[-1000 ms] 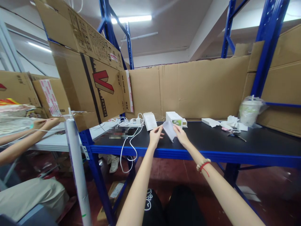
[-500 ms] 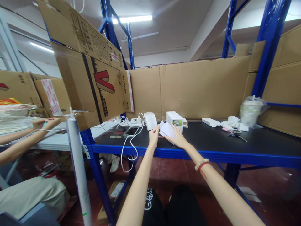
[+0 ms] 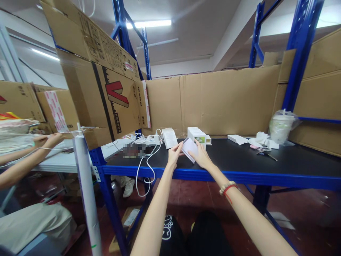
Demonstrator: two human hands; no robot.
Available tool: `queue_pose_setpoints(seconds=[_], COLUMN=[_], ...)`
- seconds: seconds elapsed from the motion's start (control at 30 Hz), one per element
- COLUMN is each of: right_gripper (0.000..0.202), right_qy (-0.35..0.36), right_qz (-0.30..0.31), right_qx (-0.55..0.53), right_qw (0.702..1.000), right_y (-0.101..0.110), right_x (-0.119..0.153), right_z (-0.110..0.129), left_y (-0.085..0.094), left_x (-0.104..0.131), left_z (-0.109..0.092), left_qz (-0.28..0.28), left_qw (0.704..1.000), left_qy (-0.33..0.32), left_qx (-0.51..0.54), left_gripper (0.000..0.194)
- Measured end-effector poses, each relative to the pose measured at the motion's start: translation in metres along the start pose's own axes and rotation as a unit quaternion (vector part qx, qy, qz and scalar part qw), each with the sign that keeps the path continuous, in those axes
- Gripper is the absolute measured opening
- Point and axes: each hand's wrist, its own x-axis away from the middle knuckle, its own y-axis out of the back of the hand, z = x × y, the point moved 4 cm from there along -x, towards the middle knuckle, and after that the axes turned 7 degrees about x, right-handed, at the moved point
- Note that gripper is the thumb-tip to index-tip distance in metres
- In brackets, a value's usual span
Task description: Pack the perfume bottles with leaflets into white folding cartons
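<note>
Between my two hands, above the table's front edge, is a small folded white paper box (image 3: 189,147), tilted. My left hand (image 3: 174,155) pinches its left side with the fingertips. On its right side my right hand (image 3: 202,155) is closed, thumb across the white face; the fingers behind it are partly hidden. Just beyond my hands stands a row of small white boxes (image 3: 194,132), the front one bearing a green picture. A stack of printed white paper (image 3: 169,138) lies to the left of that row.
A power strip (image 3: 149,140) with white cables sits at left, one cable hanging over the edge. At right are paper scraps (image 3: 262,140), scissors (image 3: 268,155) and a bagged cup (image 3: 281,125). Cardboard panels (image 3: 229,103) wall the black table (image 3: 239,160). A co-worker's hands (image 3: 49,139) are far left.
The white paper piece has turned in my hands; its loose raised flap is now folded in, giving a squarer, box-like shape. My hands stay close to the same place.
</note>
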Motion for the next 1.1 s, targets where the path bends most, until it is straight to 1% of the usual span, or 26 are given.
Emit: queue_pose_setpoints(seconds=[0.1,0.23,0.33,0.43,0.5,0.67,0.77,0.83,0.93,1.1], right_gripper=[0.070,0.074,0.081,0.087,0.087,0.087,0.090,0.088,0.085,0.086], right_qy=[0.002,0.031,0.023,0.011,0.012,0.008,0.002,0.009,0.023,0.021], right_qz=[-0.022,-0.021,-0.030,-0.023,-0.020,-0.039,-0.039,-0.038,-0.037,-0.023], right_qx=[-0.002,-0.014,-0.026,-0.019,-0.012,0.023,0.050,0.061,0.067,0.070], right_qw=[1.000,0.999,0.999,0.999,1.000,0.999,0.998,0.997,0.997,0.997], right_y=[-0.001,-0.008,-0.011,-0.013,-0.013,-0.010,-0.008,-0.007,-0.006,-0.003], right_x=[-0.001,-0.005,-0.007,-0.008,-0.008,-0.008,-0.006,-0.004,-0.003,0.000], right_z=[-0.004,-0.008,-0.013,-0.015,-0.015,-0.011,-0.007,-0.004,-0.001,0.003], left_y=[0.001,-0.001,-0.002,-0.002,-0.001,0.002,0.003,0.005,0.006,0.005], left_x=[0.000,0.002,0.003,0.002,0.000,-0.004,-0.004,-0.004,-0.004,-0.003], left_z=[0.000,-0.001,-0.002,-0.001,0.000,0.003,0.003,0.002,0.001,0.001], left_qz=[-0.014,0.000,0.021,0.028,0.019,-0.022,-0.032,-0.038,-0.043,-0.042], left_qw=[1.000,1.000,1.000,1.000,1.000,0.999,0.999,0.999,0.999,0.999], left_qy=[-0.006,-0.006,-0.006,-0.007,-0.010,-0.022,-0.024,-0.023,-0.020,-0.014], left_qx=[0.009,0.004,0.005,0.008,0.006,0.007,0.010,0.014,0.020,0.020], left_gripper=[0.021,0.022,0.024,0.025,0.026,0.023,0.020,0.019,0.020,0.020])
